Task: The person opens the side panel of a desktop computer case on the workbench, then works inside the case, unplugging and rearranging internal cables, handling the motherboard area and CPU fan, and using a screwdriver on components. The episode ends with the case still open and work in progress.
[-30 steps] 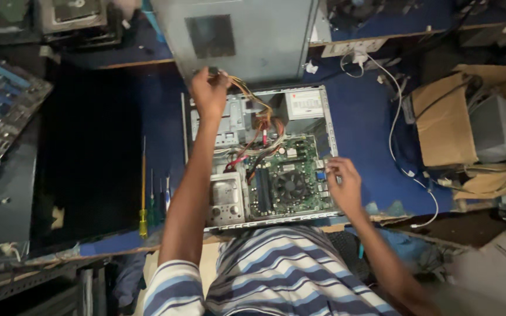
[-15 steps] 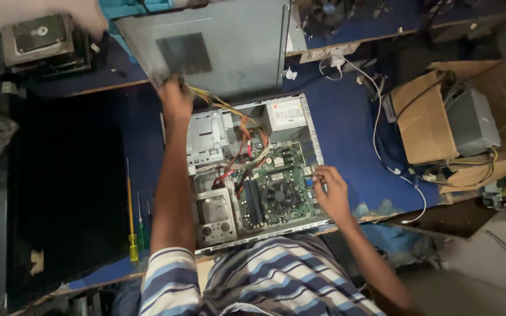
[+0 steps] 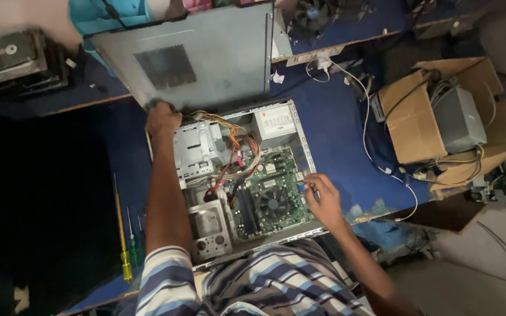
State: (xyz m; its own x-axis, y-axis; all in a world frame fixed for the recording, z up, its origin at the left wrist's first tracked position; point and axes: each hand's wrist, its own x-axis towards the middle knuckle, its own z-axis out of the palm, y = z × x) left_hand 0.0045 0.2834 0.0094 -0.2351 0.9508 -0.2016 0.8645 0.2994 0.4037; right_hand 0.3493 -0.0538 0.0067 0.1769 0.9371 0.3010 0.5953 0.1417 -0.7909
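While the open computer case point(image 3: 238, 181) is lying flat on the blue table point(image 3: 341, 129), the left hand point(image 3: 162, 119) is gripping its far left corner, closed around the edge just below the leaning grey side panel point(image 3: 188, 55). The right hand point(image 3: 322, 199) is resting loosely curled on the case's right rim, beside the motherboard point(image 3: 270, 196). Screwdrivers point(image 3: 125, 234) are lying near the left arm, bare blue tabletop stretching rightward toward a cardboard box point(image 3: 417, 123).

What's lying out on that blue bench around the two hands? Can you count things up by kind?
Open computer case under the left hand and right hand: 1
Grey side panel: 1
Screwdrivers: 2 clear, perhaps more
Cardboard box: 1
Loose drive: 1
Total: 6
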